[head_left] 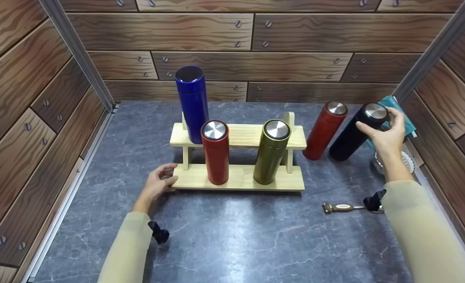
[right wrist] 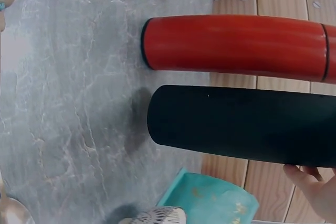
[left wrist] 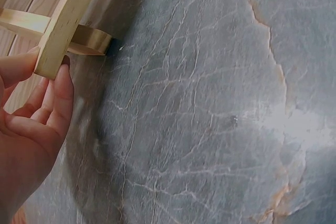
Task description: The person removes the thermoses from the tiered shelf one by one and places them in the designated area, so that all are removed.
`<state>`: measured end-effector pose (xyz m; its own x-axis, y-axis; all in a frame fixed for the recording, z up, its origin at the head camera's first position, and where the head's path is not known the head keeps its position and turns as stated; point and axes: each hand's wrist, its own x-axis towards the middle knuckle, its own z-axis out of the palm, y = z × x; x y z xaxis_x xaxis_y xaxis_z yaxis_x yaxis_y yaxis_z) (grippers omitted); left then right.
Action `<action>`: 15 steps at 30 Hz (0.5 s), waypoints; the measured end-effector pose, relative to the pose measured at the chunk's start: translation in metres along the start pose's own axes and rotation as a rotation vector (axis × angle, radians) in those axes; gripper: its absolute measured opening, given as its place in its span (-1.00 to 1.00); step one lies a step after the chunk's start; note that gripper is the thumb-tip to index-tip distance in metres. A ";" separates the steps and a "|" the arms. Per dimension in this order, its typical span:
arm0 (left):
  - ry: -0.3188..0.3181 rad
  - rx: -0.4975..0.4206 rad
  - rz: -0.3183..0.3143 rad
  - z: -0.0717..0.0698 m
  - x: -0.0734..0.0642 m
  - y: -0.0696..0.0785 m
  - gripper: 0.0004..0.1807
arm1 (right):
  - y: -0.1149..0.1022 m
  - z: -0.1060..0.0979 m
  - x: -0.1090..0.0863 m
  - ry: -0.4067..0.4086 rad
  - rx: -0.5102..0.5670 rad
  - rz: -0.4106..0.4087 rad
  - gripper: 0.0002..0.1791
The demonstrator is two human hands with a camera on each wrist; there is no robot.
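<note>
My left hand (head_left: 157, 184) pinches the left end of the lower shelf of a two-tier wooden rack (head_left: 236, 135), thumb above and fingers below in the left wrist view. A blue thermos (head_left: 193, 106) stands on the upper shelf at the left. In front, a red thermos (head_left: 216, 159) and an olive-gold thermos (head_left: 271, 157) stand upright on the lower shelf. My right hand (head_left: 387, 137) grips a black thermos (head_left: 348, 135) near its silver lid. A second red thermos (right wrist: 231, 44) stands beside the black one, right of the rack.
Behind my right hand lies a teal pouch (head_left: 408, 120), with a patterned round container (head_left: 408, 164) near my wrist. A spoon with a bear-shaped handle (head_left: 342, 207) lies on the grey marbled table (head_left: 232, 243). Wood-patterned walls (head_left: 295, 33) enclose the back and sides.
</note>
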<state>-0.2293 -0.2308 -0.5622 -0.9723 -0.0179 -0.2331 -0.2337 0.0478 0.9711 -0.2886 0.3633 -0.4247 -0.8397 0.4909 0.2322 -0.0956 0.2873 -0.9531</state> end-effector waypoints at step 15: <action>-0.006 0.008 -0.001 -0.002 0.001 0.000 -0.52 | 0.012 0.010 0.002 0.000 0.043 0.030 -0.17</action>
<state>-0.2297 -0.2328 -0.5626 -0.9721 -0.0117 -0.2344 -0.2347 0.0562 0.9704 -0.2969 0.3597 -0.4379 -0.8425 0.4988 0.2034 -0.0931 0.2372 -0.9670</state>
